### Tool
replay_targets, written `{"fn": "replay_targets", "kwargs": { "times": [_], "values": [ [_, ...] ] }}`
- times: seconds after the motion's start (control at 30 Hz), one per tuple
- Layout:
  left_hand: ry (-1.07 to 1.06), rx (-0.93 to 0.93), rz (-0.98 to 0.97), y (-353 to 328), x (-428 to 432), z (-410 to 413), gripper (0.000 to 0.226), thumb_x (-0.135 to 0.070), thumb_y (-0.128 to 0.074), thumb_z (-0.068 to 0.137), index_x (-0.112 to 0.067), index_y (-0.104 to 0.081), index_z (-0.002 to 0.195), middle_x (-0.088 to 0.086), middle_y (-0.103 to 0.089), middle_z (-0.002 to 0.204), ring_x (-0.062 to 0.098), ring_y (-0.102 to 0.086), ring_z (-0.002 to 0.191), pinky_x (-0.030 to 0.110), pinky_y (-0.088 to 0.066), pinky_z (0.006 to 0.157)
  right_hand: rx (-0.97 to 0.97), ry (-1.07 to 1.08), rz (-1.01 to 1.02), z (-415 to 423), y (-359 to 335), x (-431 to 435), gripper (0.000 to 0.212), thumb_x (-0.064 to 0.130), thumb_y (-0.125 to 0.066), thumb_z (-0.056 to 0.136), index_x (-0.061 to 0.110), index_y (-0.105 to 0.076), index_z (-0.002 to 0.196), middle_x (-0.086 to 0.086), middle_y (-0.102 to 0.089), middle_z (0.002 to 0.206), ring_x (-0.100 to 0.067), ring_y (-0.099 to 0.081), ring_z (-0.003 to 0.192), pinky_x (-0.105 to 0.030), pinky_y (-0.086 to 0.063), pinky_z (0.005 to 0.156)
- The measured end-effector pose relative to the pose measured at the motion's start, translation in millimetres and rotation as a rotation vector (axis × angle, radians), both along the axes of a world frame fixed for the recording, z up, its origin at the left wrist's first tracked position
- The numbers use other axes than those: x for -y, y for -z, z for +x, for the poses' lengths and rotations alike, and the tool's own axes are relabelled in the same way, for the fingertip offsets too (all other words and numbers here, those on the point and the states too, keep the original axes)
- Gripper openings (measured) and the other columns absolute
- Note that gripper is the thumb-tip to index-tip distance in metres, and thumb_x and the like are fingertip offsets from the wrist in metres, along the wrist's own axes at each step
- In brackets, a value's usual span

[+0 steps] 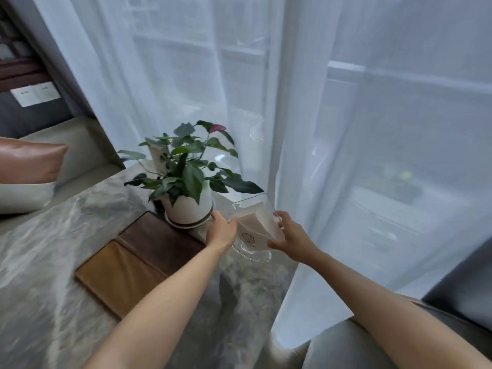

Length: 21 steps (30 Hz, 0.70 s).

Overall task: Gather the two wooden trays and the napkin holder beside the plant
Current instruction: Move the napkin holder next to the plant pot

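Napkin holder (254, 230): gripped by our left hand (221, 230) & right hand (294, 237); trays (138, 262) placed. Next: set down by plant (186, 169).

Folded white paper napkin (259, 230) in clear holder: round printed emblem, blurred, unreadable.
Elsewhere: no legible text.

Bare marble tabletop (53, 262) left of the wooden trays (138, 262); potted plant (186, 182) blocks behind, sheer curtain (306, 155) crowds the right edge.
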<state>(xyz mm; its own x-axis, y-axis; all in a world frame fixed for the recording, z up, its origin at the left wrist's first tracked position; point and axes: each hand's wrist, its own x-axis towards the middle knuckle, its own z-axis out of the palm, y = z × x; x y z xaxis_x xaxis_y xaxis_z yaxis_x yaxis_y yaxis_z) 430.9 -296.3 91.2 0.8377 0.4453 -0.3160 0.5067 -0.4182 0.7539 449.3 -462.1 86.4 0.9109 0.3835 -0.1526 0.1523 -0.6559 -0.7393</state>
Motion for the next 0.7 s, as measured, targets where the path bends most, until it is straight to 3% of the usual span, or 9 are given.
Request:
{"fn": "replay_targets", "kwargs": {
  "times": [0.17,0.5,0.7],
  "values": [
    [0.038,-0.056,0.019,13,18,22,0.04,-0.028,-0.043,0.097,0.001,-0.032,0.123,0.026,-0.052,0.129,0.04,-0.052,0.115,0.043,-0.044,0.092,-0.045,0.033,-0.015,20,11,16,0.071,0.007,-0.069,0.075,0.008,-0.029,0.134,-0.02,-0.055,0.124,-0.034,-0.055,0.109,-0.038,-0.045,0.089],
    [0.058,-0.099,0.04,29,28,40,0.046,-0.027,-0.043,0.097,0.001,-0.028,0.131,0.025,-0.05,0.131,0.039,-0.051,0.116,0.037,-0.038,0.078,-0.08,0.037,-0.059,36,27,24,0.07,0.007,-0.068,0.077,0.007,-0.027,0.134,-0.021,-0.053,0.122,-0.032,-0.051,0.102,-0.03,-0.039,0.08],
    [0.073,-0.109,0.042,34,24,36,0.048,-0.03,-0.042,0.098,0.001,-0.028,0.131,0.026,-0.051,0.131,0.04,-0.051,0.117,0.039,-0.043,0.084,-0.099,0.028,-0.077,34,30,23,0.073,0.008,-0.068,0.077,0.008,-0.025,0.136,-0.02,-0.052,0.122,-0.034,-0.052,0.108,-0.034,-0.042,0.086]
  ]
}}
